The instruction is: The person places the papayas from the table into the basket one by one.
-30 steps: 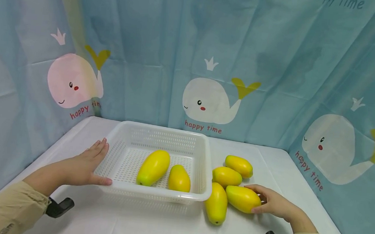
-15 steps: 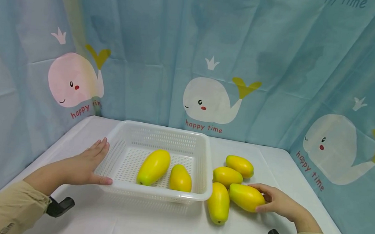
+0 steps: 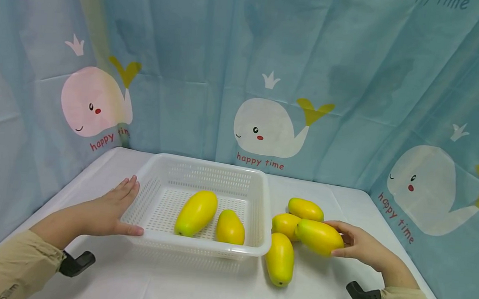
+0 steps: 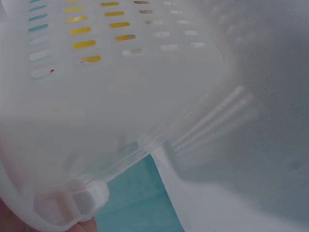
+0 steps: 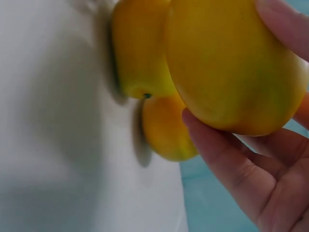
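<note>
Yellow fruit (image 3: 320,237) in grip, right of basket (image 3: 194,244)
My right hand (image 3: 360,246) pinches its outer end; left hand (image 3: 105,211), fingers straight, touches basket. Probably stiff, light, slick; mid-body hold likely surer.

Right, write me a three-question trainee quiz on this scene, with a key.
1. How many yellow fruits lie in the white basket?
2. True or false: the left hand grips a fruit.
3. Where is the held fruit in the right hand? a) inside the basket b) to the basket's right c) behind the basket

Key: 1. two; 2. false, it touches the basket; 3. b
</note>
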Demonstrator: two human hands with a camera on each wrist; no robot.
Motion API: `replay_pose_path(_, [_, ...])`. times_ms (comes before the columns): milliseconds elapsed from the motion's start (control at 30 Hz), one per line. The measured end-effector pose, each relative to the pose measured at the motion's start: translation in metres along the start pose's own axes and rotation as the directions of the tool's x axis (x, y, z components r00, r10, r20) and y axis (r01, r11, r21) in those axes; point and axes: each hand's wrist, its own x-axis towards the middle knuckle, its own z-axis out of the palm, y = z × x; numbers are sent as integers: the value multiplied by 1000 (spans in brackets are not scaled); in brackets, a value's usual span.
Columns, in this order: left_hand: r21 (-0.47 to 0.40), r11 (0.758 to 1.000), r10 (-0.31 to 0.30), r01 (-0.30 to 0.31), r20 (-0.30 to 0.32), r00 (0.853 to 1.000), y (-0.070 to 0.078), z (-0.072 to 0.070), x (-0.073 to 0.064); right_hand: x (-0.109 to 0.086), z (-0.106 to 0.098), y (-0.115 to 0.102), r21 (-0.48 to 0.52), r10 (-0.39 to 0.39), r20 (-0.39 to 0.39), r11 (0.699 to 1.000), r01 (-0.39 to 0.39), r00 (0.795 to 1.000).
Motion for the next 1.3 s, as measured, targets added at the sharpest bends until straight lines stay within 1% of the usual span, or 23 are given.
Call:
replay_pose_path(167, [1, 1000, 2, -2, -2, 1000, -1, 0, 0, 4, -5, -7, 10, -33, -15, 999, 33, 999])
replay_pose_path(400, [1, 1000, -3, 3, -1, 1000, 0, 0, 0, 13, -10, -16, -12, -60, -23, 998, 59, 998])
replay_pose_path(633, [6, 1000, 14, -14, 0, 1000, 2, -1, -1, 27, -16, -30, -36, -133, -30, 991, 132, 991])
replay_pose_path(767, [15, 1000, 12, -12, 2, 1000, 2, -1, 0, 37, -19, -40, -58, -155, -37, 987, 152, 987])
replay_pose_path(933, [16, 1000, 10, -10, 1, 1000, 1, 0, 0, 50, -20, -52, -73, -153, -34, 986, 150, 988])
replay_pose_path(1000, [13, 1000, 10, -10, 0, 1000, 1, 0, 0, 55, -20, -57, -71, -140, -31, 988, 137, 990])
replay_pose_path(1167, [9, 1000, 4, -4, 2, 1000, 2, -1, 0, 68, -15, -70, -66, -104, -30, 993, 102, 994])
replay_pose_path(1300, [10, 1000, -1, 1, 3, 1000, 1, -1, 0, 79, -10, -83, -72, -94, -21, 993, 92, 995])
